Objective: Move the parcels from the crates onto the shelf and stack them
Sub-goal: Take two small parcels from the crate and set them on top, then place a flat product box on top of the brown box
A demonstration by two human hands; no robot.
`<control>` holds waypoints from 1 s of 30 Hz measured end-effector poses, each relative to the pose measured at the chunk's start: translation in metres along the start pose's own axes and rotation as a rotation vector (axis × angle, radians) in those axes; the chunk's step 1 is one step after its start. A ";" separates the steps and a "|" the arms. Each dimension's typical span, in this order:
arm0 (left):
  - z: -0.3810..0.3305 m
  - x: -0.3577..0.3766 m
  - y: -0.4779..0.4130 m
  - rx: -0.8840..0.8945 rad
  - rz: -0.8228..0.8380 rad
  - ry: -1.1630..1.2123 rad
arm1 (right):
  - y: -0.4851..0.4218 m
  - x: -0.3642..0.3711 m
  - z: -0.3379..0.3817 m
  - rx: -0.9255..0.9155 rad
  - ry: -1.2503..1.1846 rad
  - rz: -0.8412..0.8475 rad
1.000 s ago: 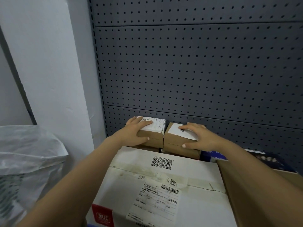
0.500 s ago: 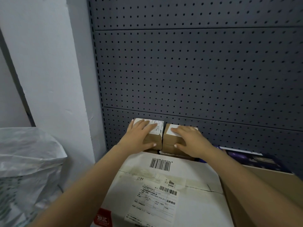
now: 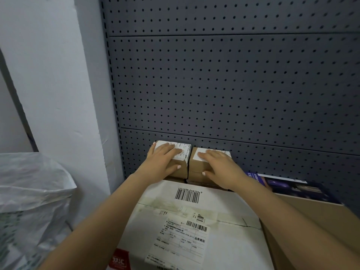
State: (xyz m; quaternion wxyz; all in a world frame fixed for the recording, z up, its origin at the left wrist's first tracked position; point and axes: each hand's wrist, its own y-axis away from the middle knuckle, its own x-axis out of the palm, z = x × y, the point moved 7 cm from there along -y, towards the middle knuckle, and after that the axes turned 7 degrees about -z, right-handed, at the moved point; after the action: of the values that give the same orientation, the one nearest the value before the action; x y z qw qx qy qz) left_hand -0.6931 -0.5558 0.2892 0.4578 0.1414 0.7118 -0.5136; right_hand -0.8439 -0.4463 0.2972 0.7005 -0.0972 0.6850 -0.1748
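A dark grey pegboard panel (image 3: 233, 84) fills the upper right of the frame, with a white wall (image 3: 48, 75) at left. A big white carton (image 3: 194, 221) spans the lower centre, a brown box (image 3: 311, 221) at lower right, a white sack (image 3: 29, 191) at lower left. Behind the carton, mid-frame, two small parcels sit side by side against the panel. The left hand (image 3: 162, 162) lies flat on the left parcel (image 3: 180, 152), thumb on its front; the right hand (image 3: 220, 168) likewise covers the right parcel (image 3: 196, 164). Each grip looks loose, fingers spread, perhaps pressing only.
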 end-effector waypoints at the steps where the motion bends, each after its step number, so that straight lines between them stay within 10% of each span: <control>1: -0.001 0.000 0.001 0.007 -0.007 -0.005 | 0.001 -0.001 0.000 0.006 -0.002 0.001; 30: -0.083 -0.148 0.233 -0.204 -0.119 -0.033 | 0.174 -0.068 0.168 -0.174 -0.175 -0.087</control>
State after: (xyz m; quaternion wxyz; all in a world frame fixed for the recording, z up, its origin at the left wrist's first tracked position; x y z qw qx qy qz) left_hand -0.4984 -0.3435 0.2710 0.4501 0.0429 0.7599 -0.4670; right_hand -0.6573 -0.2779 0.3018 0.7384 -0.2020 0.6289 -0.1357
